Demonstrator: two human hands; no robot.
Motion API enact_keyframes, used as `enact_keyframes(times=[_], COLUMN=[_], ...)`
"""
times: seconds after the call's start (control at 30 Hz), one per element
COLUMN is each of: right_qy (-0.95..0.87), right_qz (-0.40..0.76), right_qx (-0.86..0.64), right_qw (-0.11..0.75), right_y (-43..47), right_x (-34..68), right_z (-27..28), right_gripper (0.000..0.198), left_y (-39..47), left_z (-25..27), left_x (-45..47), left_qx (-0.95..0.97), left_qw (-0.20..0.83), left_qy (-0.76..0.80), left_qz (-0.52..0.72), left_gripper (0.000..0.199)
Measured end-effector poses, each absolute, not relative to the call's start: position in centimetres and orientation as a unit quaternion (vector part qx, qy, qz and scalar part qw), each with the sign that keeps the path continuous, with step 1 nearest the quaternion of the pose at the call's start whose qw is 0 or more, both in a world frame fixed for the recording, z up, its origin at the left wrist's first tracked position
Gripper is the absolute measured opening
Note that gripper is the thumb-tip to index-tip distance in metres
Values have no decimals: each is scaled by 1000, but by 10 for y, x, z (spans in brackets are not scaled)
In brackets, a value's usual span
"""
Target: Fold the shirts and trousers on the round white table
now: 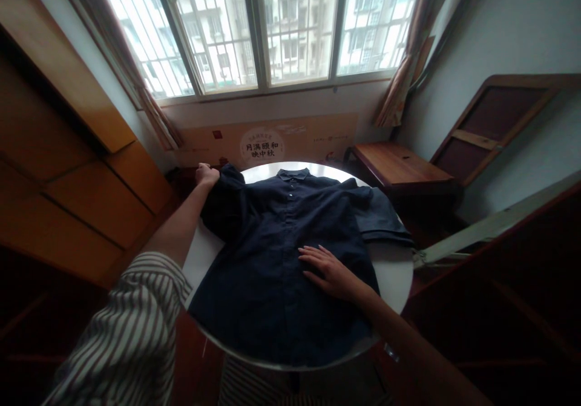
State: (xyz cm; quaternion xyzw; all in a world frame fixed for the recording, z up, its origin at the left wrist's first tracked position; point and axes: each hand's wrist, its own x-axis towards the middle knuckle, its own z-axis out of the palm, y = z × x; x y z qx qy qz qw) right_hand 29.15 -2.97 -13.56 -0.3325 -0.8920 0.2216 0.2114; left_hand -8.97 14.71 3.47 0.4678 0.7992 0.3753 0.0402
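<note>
A dark navy button-up shirt lies front side up across a round white table, its collar toward the window and its hem at the near edge. Off the table's far left side, my left hand is closed on the edge of the shirt's left-lying sleeve, holding it outward. My right hand rests flat on the shirt front, right of the button placket, fingers spread. The other short sleeve is laid out to the right, reaching the table's edge.
A wooden stool-like table stands behind on the right, with a wood-framed panel leaning by the wall. Orange-brown cabinets line the left. Ahead are a barred window, curtains and a printed cardboard panel.
</note>
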Motion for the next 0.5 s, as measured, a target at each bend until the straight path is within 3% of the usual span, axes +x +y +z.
enact_keyframes(times=[0.13, 0.23, 0.33, 0.5], right_qy=[-892, -886, -873, -909], right_qz=[225, 240, 261, 232], right_qx=[-327, -327, -350, -323], right_qw=[215, 226, 218, 122], right_y=[-27, -33, -62, -132], right_x=[290, 295, 312, 340], right_z=[-136, -124, -104, -104], right_gripper=[39, 35, 41, 71], left_y=[79, -11, -96, -168], left_z=[25, -8, -46, -94], left_x=[-54, -15, -6, -53], left_qx=[639, 823, 907, 898], left_qw=[84, 172, 161, 109], left_qy=[666, 478, 369, 411], left_qz=[376, 255, 125, 114], left_gripper=[30, 27, 25, 63])
